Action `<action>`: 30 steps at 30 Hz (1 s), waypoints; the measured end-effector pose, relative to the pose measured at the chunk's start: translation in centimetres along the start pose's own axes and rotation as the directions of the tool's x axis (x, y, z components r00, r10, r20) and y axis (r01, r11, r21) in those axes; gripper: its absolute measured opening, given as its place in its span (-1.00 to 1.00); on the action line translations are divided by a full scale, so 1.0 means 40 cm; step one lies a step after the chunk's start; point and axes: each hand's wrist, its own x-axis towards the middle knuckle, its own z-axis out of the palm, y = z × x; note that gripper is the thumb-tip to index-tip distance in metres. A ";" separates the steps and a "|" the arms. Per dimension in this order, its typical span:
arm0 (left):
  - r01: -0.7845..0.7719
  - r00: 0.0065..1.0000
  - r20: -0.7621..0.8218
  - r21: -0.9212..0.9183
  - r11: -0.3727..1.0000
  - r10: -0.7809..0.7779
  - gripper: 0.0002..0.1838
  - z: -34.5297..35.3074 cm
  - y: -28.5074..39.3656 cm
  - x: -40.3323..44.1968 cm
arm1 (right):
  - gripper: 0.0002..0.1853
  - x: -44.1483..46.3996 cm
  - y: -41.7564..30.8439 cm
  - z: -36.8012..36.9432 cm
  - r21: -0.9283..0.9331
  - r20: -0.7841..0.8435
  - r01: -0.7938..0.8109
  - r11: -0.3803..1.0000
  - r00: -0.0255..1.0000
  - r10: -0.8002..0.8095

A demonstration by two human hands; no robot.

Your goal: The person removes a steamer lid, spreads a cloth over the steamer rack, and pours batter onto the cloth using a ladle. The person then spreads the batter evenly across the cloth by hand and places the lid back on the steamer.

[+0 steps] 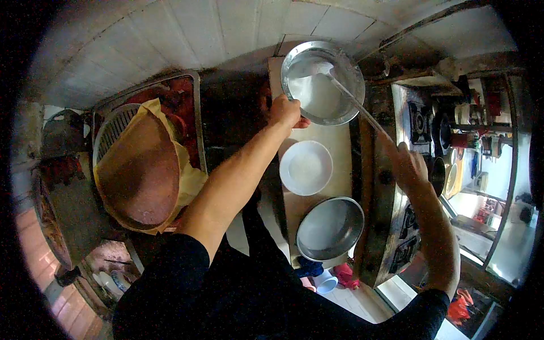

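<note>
A steel basin (pixel 360 85) holding white, wet-looking stuff stands at the far end of a narrow tabletop (pixel 294 215). My left hand (pixel 286 113) is closed on its near-left rim. In my right hand (pixel 412 170) is the end of a long-handled ladle (pixel 368 117), which slants down to the left. The ladle's head lies inside the basin, against the white stuff. Nearer to me is a white bowl (pixel 281 164) with something white in its bottom. A second, wider steel bowl (pixel 357 218) sits tilted at the near end of the tabletop.
On the left, a brown round covering with yellow edges (pixel 141 175) lies over a slatted basket (pixel 107 133) in a metal-rimmed tray (pixel 196 107). Gas burners (pixel 419 122) line the counter at right. A white tub (pixel 325 282) and red cloth (pixel 344 276) are low down beyond the table.
</note>
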 end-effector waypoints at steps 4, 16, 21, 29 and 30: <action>-0.015 1.000 0.022 -0.002 1.000 0.015 -0.60 0.000 -0.020 0.020 | -0.20 -0.065 -0.040 -0.049 0.003 0.039 -0.008 1.000 0.999 0.008; -0.007 1.000 -0.013 -0.012 1.000 0.007 -0.62 0.012 -0.016 0.008 | -0.24 -0.143 -0.116 -0.273 0.423 0.241 -0.048 0.905 0.969 -0.061; -0.091 0.995 -0.049 -0.024 0.996 0.089 -0.67 0.014 -0.017 0.000 | -0.32 -0.090 -0.141 -0.228 0.578 0.050 0.076 0.813 0.991 -0.128; -0.074 0.997 -0.015 -0.010 0.997 0.074 -0.68 0.009 -0.014 -0.003 | -0.32 0.029 -0.137 -0.191 0.473 0.055 -0.032 0.880 0.998 0.007; -0.077 0.997 -0.017 -0.003 0.997 0.077 -0.68 0.010 -0.012 -0.005 | -0.31 0.032 -0.137 -0.191 0.446 0.063 -0.041 0.894 0.998 0.014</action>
